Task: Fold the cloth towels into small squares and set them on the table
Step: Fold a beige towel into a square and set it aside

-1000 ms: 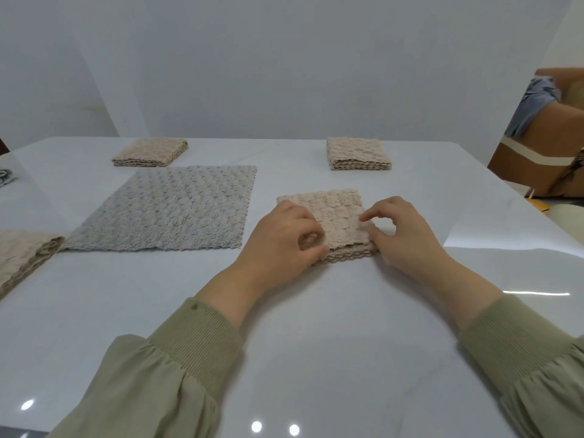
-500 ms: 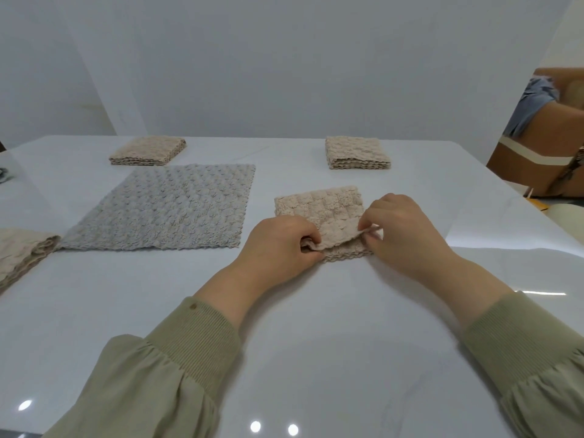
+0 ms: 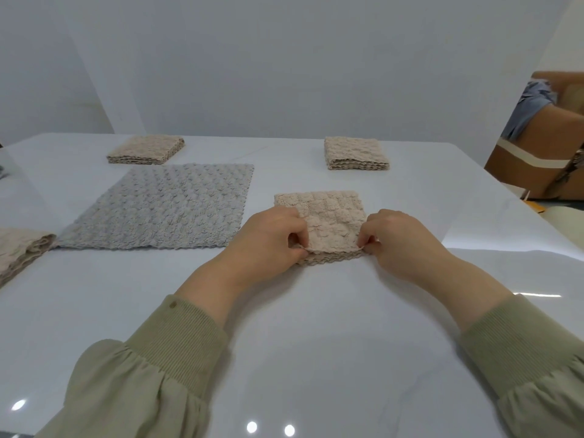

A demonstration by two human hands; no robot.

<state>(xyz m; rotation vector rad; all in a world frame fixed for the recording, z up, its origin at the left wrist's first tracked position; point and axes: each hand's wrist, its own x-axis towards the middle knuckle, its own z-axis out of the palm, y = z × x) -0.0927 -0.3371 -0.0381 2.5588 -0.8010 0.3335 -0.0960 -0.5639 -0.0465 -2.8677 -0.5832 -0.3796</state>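
Glossy white table (image 3: pixel 316 327) before a plain pale wall (image 3: pixel 284 74); centre-right on it, one beige folded towel (image 3: pixel 328 222), flat, near-square, layered edge toward the person, left hand (image 3: pixel 268 241) and right hand (image 3: pixel 401 241) each pinching a near top-layer corner.

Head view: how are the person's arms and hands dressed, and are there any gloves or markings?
The left hand and right hand are bare, with no gloves, rings or watch visible. The left sleeve and right sleeve are loose, pale olive-green fabric, each gathered into a long ribbed cuff of the same green. The left cuff bears one small round stud.
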